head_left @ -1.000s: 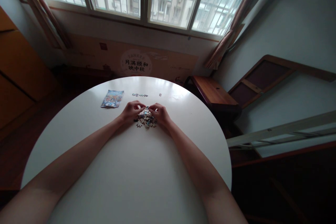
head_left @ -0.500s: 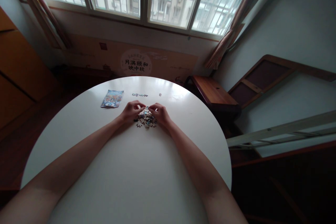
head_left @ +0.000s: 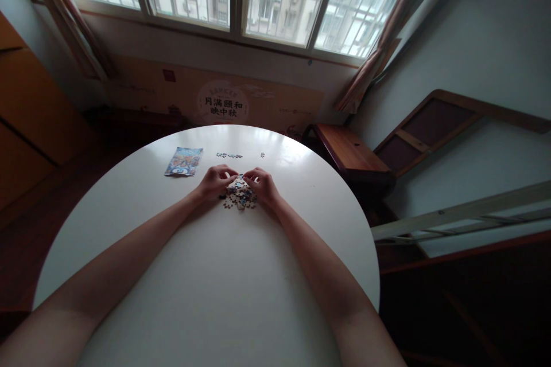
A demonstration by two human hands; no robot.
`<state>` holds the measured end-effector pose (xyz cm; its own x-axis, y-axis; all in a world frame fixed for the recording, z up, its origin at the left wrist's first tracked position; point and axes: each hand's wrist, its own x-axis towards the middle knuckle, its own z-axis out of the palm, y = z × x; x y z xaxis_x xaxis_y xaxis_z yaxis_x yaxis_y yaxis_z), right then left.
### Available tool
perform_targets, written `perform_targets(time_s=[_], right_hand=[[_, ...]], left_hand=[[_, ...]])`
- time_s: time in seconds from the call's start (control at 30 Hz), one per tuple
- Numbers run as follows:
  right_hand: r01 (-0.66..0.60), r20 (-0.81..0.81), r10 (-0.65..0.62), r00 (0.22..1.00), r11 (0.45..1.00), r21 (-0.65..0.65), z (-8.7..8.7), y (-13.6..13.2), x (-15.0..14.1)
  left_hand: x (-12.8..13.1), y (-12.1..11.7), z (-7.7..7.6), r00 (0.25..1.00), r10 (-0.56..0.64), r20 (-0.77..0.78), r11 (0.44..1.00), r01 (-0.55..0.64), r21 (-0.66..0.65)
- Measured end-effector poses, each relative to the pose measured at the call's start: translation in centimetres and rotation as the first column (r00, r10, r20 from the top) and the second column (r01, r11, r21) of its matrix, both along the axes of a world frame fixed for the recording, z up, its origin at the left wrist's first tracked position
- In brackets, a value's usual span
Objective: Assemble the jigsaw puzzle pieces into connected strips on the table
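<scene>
Out toward the far half of this round white counter, the puzzle pile sits between the left hand and right hand. Loads of bare surface between the forearms, plus more off to the right; the curved far edge is just past the short piece row. That row's long axis runs left-right, and the pile tapers away from the person. Fingers on each hand are bunched close, but can't tell if they're clamped on a piece.
</scene>
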<state>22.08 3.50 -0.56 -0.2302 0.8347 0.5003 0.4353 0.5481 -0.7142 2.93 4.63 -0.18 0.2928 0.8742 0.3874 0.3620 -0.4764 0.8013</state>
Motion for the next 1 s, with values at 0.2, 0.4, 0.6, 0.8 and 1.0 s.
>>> perform_targets(time_s=[0.2, 0.4, 0.6, 0.8, 1.0], right_hand=[[-0.004, 0.015, 0.004, 1.000, 1.000, -0.014, 0.26, -0.16, 0.00], [-0.016, 0.015, 0.016, 1.000, 1.000, -0.020, 0.28, -0.21, 0.01], [-0.013, 0.013, 0.014, 1.000, 1.000, -0.019, 0.07, -0.05, 0.00], [0.006, -0.012, -0.006, 1.000, 1.000, -0.006, -0.17, 0.11, 0.13], [0.006, -0.005, -0.006, 1.000, 1.000, -0.009, -0.08, 0.06, 0.16]], left_hand=[[-0.01, 0.00, 0.02, 1.000, -0.018, -0.003, 1.000, 0.018, -0.005], [0.00, -0.05, -0.02, 1.000, -0.024, 0.010, 0.999, 0.025, -0.023], [0.01, -0.08, 0.04, 1.000, -0.023, 0.009, 0.999, 0.024, -0.048], [0.18, -0.51, 0.51, 0.999, -0.017, 0.030, 0.998, 0.018, -0.057], [0.18, -0.62, 0.56, 0.999, -0.024, 0.035, 0.998, 0.026, -0.060]])
